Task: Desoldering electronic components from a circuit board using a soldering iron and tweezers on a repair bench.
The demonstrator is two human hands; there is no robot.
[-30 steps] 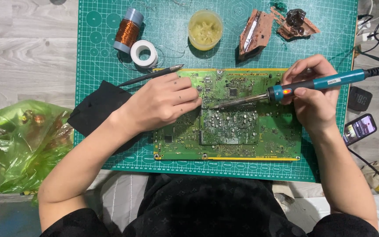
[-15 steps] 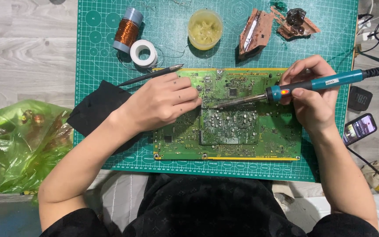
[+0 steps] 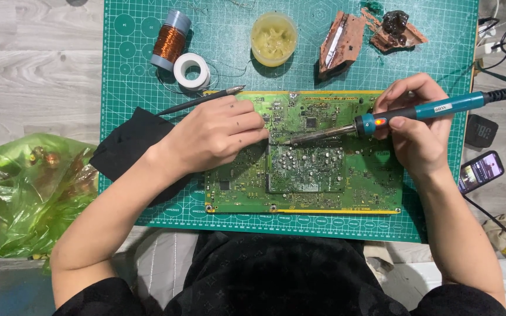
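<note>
— Board (image 3: 323,175) lay flat on the green mat (image 3: 440,70), square in front of us, so both hands could come at it from the sides. Where did we have the iron?

— We held the soldering iron (image 3: 405,114) in our right hand (image 3: 417,131), fingers closed round the blue grip like a pen, tip slanting down to the board's middle, just by our left fingertips.

— And the left hand (image 3: 218,137)?

— It rested palm down on the board's left part, fingers drawn together near the tip. Whether they pinched anything, we couldn't tell.

— The rest?

— The copper wire spool (image 3: 170,42), white tape roll (image 3: 191,70) and yellow paste jar (image 3: 273,40) stood along the mat's far edge, within reach but apart from the hot tip.
</note>
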